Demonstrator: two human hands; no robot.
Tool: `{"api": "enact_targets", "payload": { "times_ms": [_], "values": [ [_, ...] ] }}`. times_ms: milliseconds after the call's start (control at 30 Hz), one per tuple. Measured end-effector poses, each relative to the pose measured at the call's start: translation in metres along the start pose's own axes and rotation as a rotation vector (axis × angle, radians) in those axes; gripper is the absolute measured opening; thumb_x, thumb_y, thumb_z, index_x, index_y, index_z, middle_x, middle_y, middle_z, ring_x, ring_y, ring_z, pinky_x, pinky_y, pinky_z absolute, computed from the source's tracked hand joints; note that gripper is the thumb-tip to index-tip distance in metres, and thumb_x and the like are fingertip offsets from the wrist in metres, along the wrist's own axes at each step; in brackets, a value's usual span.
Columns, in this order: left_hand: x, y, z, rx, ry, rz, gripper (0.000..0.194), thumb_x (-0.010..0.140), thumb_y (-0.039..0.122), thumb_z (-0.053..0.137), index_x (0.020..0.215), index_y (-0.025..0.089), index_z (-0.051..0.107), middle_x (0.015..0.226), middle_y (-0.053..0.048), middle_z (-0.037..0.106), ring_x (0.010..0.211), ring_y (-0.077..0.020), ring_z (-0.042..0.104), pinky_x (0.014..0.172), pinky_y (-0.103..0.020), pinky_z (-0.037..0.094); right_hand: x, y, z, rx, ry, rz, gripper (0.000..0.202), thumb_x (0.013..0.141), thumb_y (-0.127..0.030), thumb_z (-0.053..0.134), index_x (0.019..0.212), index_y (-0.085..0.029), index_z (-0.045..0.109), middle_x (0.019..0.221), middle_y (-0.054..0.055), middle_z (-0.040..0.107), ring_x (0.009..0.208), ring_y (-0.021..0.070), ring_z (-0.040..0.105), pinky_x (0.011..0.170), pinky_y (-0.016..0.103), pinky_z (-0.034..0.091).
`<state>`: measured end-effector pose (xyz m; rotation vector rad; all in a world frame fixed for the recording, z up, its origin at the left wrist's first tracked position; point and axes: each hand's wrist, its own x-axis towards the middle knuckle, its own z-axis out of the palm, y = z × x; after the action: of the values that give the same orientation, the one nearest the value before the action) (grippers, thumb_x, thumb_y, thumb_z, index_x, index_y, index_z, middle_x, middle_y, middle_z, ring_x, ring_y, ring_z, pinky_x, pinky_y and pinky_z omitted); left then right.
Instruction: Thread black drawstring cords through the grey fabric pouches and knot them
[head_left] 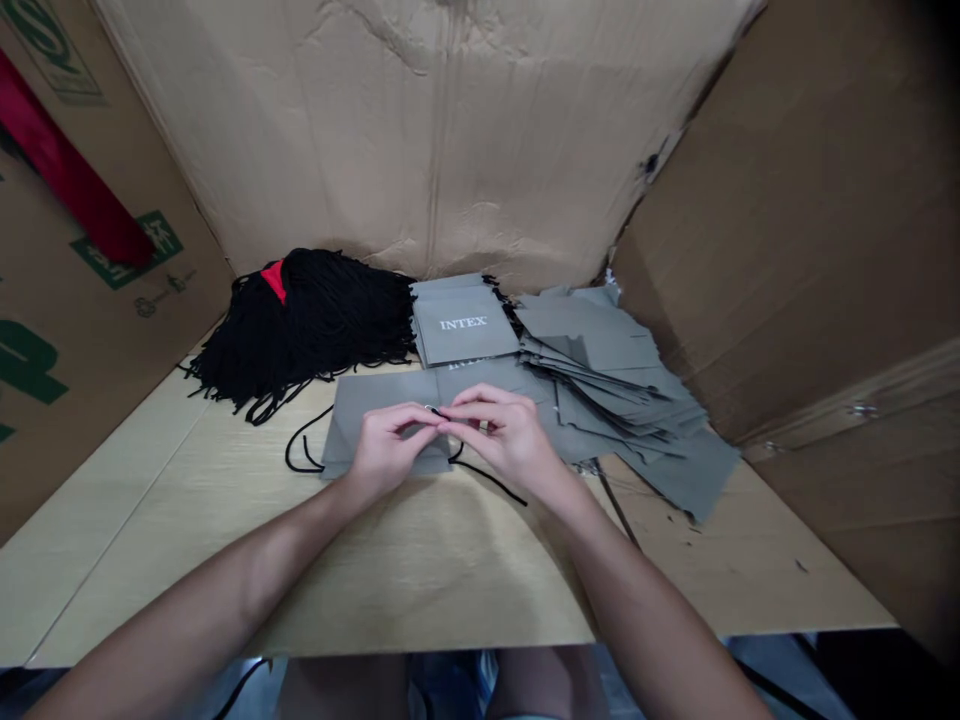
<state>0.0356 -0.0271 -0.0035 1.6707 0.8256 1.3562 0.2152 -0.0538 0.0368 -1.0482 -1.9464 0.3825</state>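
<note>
"How is the light?"
"Soft and fairly dim; the tabletop (390, 560) carries a faint pale sheen, and the right cardboard panel (817, 240) lies in shade."
"Any blur?"
"A little: fingertips (456, 428) look soft, and the black cord bundle (322, 315) sinks to near-black with scant detail."
"And the edges?"
"Wide-lens stretching, with a black upper right corner."
</note>
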Motion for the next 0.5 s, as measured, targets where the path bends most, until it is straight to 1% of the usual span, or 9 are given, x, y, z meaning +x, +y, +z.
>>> {"api": "enact_targets", "payload": {
  "times_ms": [100, 133, 200, 333, 500],
  "values": [
    [-0.0026, -0.0033, 0.0010, -0.090, 0.094, -0.094, 0.028, 0.066, 0.026, 0.080, 0.066, 0.020, 0.052, 0.071, -0.002, 0.070, 0.068, -0.0167, 0.066, 0.064, -0.026, 0.050, 0.0012, -0.0037, 0.0010, 0.017, -0.004, 0.030, 0.016, 0.079, -0.032, 0.073, 0.091, -0.023, 0.078, 0.087, 0.003, 0.071, 0.060, 0.0090, 0.058, 0.053, 0.021, 0.044],
    [-0.0033, -0.0035, 0.0006, -0.094, 0.112, -0.099, 0.035, 0.065, 0.026, 0.081, 0.066, 0.021, 0.047, 0.071, -0.002, 0.070, 0.069, -0.0171, 0.067, 0.063, -0.025, 0.050, 0.0015, -0.0047, 0.0012, 0.015, 0.001, 0.033, 0.015, 0.079, -0.032, 0.074, 0.089, -0.023, 0.078, 0.086, 0.003, 0.072, 0.059, 0.0089, 0.058, 0.051, 0.021, 0.044],
    [-0.0047, -0.0020, -0.0009, -0.034, 0.122, -0.071, 0.040, 0.064, 0.024, 0.080, 0.065, 0.021, 0.040, 0.071, -0.002, 0.071, 0.070, -0.0179, 0.068, 0.062, -0.025, 0.048, 0.0016, -0.0063, 0.0015, 0.010, 0.012, 0.019, 0.012, 0.079, -0.030, 0.074, 0.087, -0.022, 0.078, 0.085, 0.003, 0.073, 0.058, 0.0089, 0.058, 0.050, 0.021, 0.043],
    [-0.0071, 0.0035, -0.0044, 0.109, 0.123, -0.003, 0.041, 0.066, 0.020, 0.078, 0.063, 0.022, 0.037, 0.068, 0.000, 0.069, 0.071, -0.0186, 0.069, 0.061, -0.024, 0.047, 0.0003, -0.0087, 0.0025, 0.025, 0.031, -0.057, 0.009, 0.083, -0.024, 0.069, 0.085, -0.022, 0.078, 0.086, 0.003, 0.075, 0.063, 0.0109, 0.064, 0.055, 0.021, 0.047],
    [-0.0080, 0.0052, -0.0067, 0.133, 0.139, 0.014, 0.040, 0.064, 0.023, 0.079, 0.060, 0.022, 0.040, 0.066, 0.000, 0.068, 0.066, -0.0162, 0.066, 0.058, -0.023, 0.045, -0.0032, -0.0093, 0.0049, -0.018, 0.048, -0.102, 0.015, 0.087, -0.025, 0.064, 0.090, -0.023, 0.078, 0.084, 0.003, 0.076, 0.063, 0.0122, 0.066, 0.058, 0.023, 0.050]
  ]
}}
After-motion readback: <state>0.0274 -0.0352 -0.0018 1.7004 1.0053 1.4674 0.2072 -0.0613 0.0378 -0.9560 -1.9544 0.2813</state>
